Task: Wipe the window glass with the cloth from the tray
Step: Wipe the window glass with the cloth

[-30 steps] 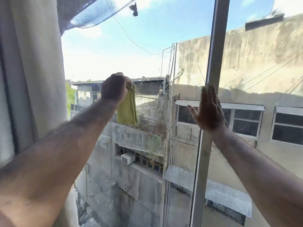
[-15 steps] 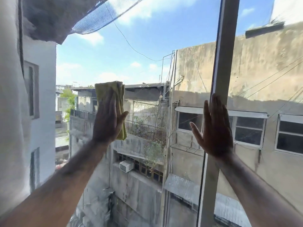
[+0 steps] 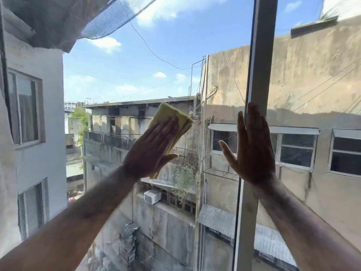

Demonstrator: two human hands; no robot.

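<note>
at the far left edge a pale curtain [image 3: 5,153] hangs beside the window glass [image 3: 121,79], and through the pane a white building [image 3: 45,114] with two windows stands under a stretch of dark netting [image 3: 109,18]. next comes the left hand [image 3: 150,151], reaching up from the lower left on a bare forearm. its fingers lie straight and close together, palm flat toward the pane, and it presses the cloth [image 3: 173,122] against the glass rather than gripping it. the cloth is yellow-green and folded into a thick pad; its upper end sticks out beyond the fingertips, tilted up to the right, and a thin strip of it shows below the heel of the palm. beyond the pane, lower down, an air conditioner unit [image 3: 152,196] sits on a stained concrete building [image 3: 156,222] with a railed balcony. further right the right hand [image 3: 252,151] is held open, fingers together and pointing up, thumb spread out to the left, with nothing in it. it lies over the upright window frame [image 3: 261,55] that separates the two panes, though whether the palm rests on the frame or on the glass beside it cannot be told. no tray or other container is in view.
</note>
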